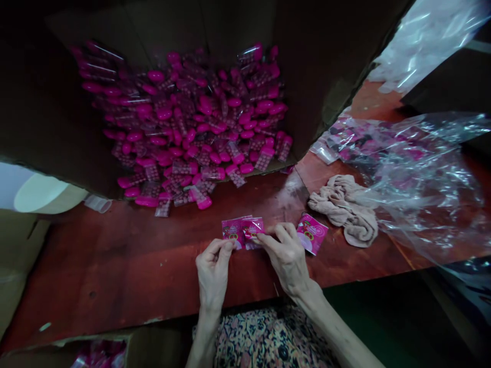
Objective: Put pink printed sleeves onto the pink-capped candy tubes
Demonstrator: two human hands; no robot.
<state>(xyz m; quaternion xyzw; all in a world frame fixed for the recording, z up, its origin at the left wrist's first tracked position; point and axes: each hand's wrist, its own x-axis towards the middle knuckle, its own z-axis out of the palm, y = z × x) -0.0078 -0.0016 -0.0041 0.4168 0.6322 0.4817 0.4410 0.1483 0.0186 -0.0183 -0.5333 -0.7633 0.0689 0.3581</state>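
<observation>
Two pink printed labels lie side by side and partly overlap near the middle of the table. My left hand [213, 271] pinches the lower edge of the left pink label [232, 228] between thumb and forefinger. Over the right pink label [253, 225], my right hand [287, 255] has its fingertips closed on the lower right corner. Just beyond the right hand, another pink label or small stack of them [313, 234] rests on the red table [153, 266]. The palms and some fingers of both hands are turned out of view.
A large cardboard box [318, 76] on its side holds many small clear bottles with pink caps [203, 128], some spilling out. To the right are a crumpled cloth [347, 209] and a clear plastic bag [418, 174]. A white bowl [48, 194] stands left; an open box [132, 350] sits below.
</observation>
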